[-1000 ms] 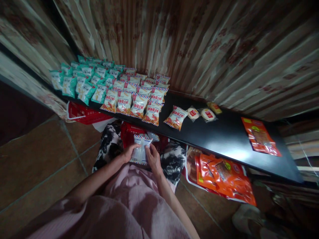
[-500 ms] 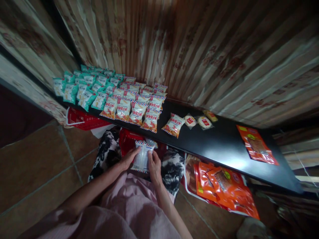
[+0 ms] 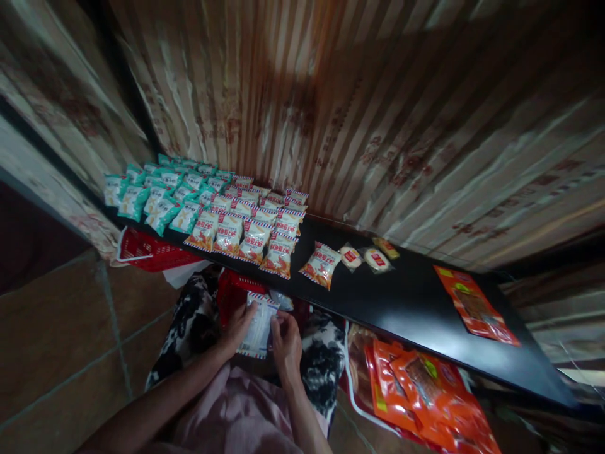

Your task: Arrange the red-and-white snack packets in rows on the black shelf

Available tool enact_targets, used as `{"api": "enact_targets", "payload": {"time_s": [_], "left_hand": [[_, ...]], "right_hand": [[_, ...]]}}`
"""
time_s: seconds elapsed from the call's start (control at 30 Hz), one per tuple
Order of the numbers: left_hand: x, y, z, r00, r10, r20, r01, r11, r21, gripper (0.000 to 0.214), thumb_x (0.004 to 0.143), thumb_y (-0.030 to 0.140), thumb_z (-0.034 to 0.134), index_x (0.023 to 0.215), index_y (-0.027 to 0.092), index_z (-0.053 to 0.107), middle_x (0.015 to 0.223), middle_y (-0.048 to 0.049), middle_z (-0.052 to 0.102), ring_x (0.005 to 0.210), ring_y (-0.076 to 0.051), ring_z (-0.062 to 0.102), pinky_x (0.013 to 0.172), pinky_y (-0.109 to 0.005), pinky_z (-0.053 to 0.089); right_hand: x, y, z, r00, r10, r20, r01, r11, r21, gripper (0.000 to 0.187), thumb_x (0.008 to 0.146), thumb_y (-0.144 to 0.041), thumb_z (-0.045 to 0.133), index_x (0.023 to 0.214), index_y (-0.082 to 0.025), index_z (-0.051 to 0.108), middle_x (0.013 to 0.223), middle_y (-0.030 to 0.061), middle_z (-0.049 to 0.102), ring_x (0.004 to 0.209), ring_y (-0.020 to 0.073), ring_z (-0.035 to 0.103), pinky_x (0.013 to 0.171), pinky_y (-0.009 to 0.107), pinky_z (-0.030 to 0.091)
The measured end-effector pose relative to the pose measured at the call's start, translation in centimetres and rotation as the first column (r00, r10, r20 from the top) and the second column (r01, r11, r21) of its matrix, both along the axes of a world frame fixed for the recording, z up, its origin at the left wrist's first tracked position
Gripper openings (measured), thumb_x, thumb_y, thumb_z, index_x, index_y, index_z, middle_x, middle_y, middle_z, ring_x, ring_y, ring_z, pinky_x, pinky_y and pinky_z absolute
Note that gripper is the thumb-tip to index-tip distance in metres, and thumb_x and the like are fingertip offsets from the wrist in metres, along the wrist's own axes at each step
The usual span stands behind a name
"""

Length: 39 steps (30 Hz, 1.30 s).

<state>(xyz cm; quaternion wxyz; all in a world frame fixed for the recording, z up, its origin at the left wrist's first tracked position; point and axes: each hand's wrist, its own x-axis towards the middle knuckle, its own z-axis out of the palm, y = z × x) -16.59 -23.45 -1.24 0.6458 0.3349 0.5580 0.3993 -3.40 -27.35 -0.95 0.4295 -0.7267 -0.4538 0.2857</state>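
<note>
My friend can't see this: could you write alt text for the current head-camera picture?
A person's left hand holds a white packet, the right hand at its edge. Beyond, a black tabletop bears teal packets, white-and-orange packets and an orange packet.

Dusty-pink garment (image 3: 231, 416) with soft folds, black-and-white blotch-patterned trousers (image 3: 324, 353), slim bare forearms (image 3: 165, 392)

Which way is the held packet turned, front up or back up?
Back up: the held packet shows a pale face with a barcode-like patch, unlike the red-lettered striped packets on the table.
</note>
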Motion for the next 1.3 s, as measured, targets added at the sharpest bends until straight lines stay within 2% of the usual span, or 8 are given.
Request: {"api": "enact_targets", "payload": {"time_s": [0.2, 0.33, 0.57, 0.67, 0.87, 1.0, 1.13, 1.3], "left_hand": [[0.3, 0.2, 0.3, 0.994, 0.039, -0.098, -0.036, 0.999, 0.031, 0.036, 0.07, 0.05, 0.069, 0.087, 0.018, 0.07, 0.076, -0.0034, 0.07, 0.07, -0.02, 0.062, 0.067, -0.027, 0.045], [0.4, 0.1, 0.7, 0.988, 0.078, -0.135, -0.076, 0.997, 0.022, 0.027, 0.07, 0.042, 0.071, 0.086, 0.021, 0.069, 0.075, -0.0033, 0.07, 0.082, -0.023, 0.063, 0.076, -0.027, 0.043], [0.7, -0.5, 2.1, 0.985, 0.003, -0.17, 0.028, 0.983, 0.18, 0.027, 0.072, 0.039, 0.067, 0.096, 0.025, 0.069, 0.104, -0.0042, 0.069, 0.104, -0.024, 0.059, 0.093, -0.028, 0.039], [0.8, -0.6, 1.9, 0.983, -0.019, -0.181, 0.058, 0.976, 0.211, 0.027, 0.075, 0.038, 0.063, 0.097, 0.025, 0.069, 0.105, -0.0046, 0.068, 0.103, -0.024, 0.059, 0.093, -0.029, 0.04], [1.3, -0.4, 1.7, 0.988, 0.041, -0.15, -0.008, 0.976, 0.218, 0.022, 0.069, 0.036, 0.066, 0.085, 0.021, 0.069, 0.092, -0.0058, 0.068, 0.092, -0.024, 0.061, 0.085, -0.032, 0.045], [1.7, -0.6, 2.4, 0.996, 0.02, -0.083, -0.002, 0.976, 0.216, 0.027, 0.066, 0.04, 0.07, 0.085, 0.021, 0.066, 0.094, -0.0067, 0.068, 0.092, -0.024, 0.062, 0.084, -0.032, 0.047], [2.3, -0.5, 2.4, 0.998, 0.004, -0.066, 0.011, 0.976, 0.218, 0.036, 0.064, 0.042, 0.074, 0.089, 0.019, 0.063, 0.102, -0.0103, 0.067, 0.099, -0.026, 0.061, 0.09, -0.034, 0.046], [2.8, -0.1, 2.4, 0.995, 0.011, -0.104, 0.011, 0.979, 0.205, 0.045, 0.058, 0.045, 0.078, 0.091, 0.018, 0.063, 0.102, -0.0119, 0.067, 0.101, -0.027, 0.06, 0.093, -0.036, 0.045]], "right_hand": [[-0.5, -0.4, 0.2, 0.997, 0.065, 0.041, -0.068, 0.994, 0.091, 0.032, 0.087, -0.045, 0.043, 0.09, -0.02, 0.063, 0.09, 0.0087, 0.069, 0.082, 0.0223, 0.066, 0.075, 0.032, 0.049], [-0.6, -0.7, -0.5, 0.995, 0.101, 0.001, -0.1, 0.991, 0.09, 0.039, 0.088, -0.049, 0.042, 0.097, -0.019, 0.064, 0.1, 0.0115, 0.07, 0.092, 0.0239, 0.066, 0.082, 0.035, 0.049], [0.1, -0.8, -1.2, 0.978, 0.084, -0.191, -0.086, 0.996, -0.002, 0.052, 0.083, -0.058, 0.045, 0.111, -0.018, 0.063, 0.113, 0.0119, 0.068, 0.104, 0.0248, 0.064, 0.091, 0.036, 0.048], [0.4, -0.9, -1.1, 0.961, 0.041, -0.272, -0.056, 0.997, -0.046, 0.057, 0.08, -0.063, 0.047, 0.112, -0.018, 0.063, 0.114, 0.0116, 0.068, 0.106, 0.0249, 0.063, 0.093, 0.036, 0.047], [0.4, -1.3, -0.2, 0.864, -0.009, -0.504, -0.035, 0.996, -0.079, 0.069, 0.075, -0.074, 0.046, 0.109, -0.018, 0.067, 0.109, 0.0103, 0.069, 0.102, 0.0254, 0.064, 0.089, 0.036, 0.049], [0.5, -1.6, 0.8, 0.798, 0.0, -0.603, -0.067, 0.994, -0.088, 0.073, 0.073, -0.076, 0.046, 0.113, -0.018, 0.066, 0.113, 0.0099, 0.068, 0.103, 0.0258, 0.063, 0.086, 0.035, 0.051], [0.7, -1.5, 1.4, 0.803, 0.002, -0.597, -0.053, 0.996, -0.068, 0.067, 0.073, -0.067, 0.057, 0.121, -0.021, 0.061, 0.123, 0.0082, 0.063, 0.113, 0.0254, 0.059, 0.092, 0.034, 0.048], [1.0, -1.2, 1.6, 0.784, 0.024, -0.62, -0.046, 0.999, -0.02, 0.063, 0.07, -0.058, 0.067, 0.119, -0.018, 0.06, 0.115, 0.0089, 0.068, 0.106, 0.0262, 0.063, 0.093, 0.037, 0.048]]}}
